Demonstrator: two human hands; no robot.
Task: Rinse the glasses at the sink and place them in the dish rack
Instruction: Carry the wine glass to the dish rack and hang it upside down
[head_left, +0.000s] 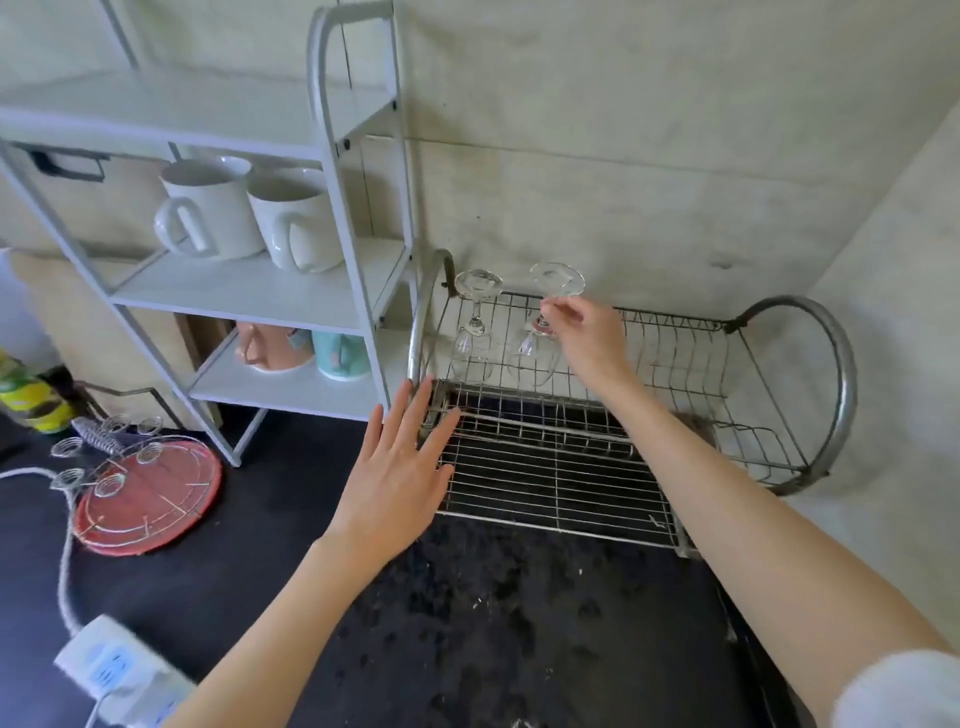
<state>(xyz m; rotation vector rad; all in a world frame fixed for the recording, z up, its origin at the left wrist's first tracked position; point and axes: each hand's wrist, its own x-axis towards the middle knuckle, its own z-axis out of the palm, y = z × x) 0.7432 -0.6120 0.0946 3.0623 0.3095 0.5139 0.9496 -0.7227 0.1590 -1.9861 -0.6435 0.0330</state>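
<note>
I see 2 glasses upside down in the dish rack (675, 364): my right grip (584, 338) pinches the right glass (540, 338) by its stem; the left glass (474, 332) stands beside. My left grip (400, 467) hovers, fingers spread.

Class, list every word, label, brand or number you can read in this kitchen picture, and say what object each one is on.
No text can be read.
Green and yellow container at the left edge: printed label, too blurred to read.
Teal mug on the bottom shelf: pale pattern, no letters discernible.
White mugs, dish rack, wine glasses: no markings.
</note>
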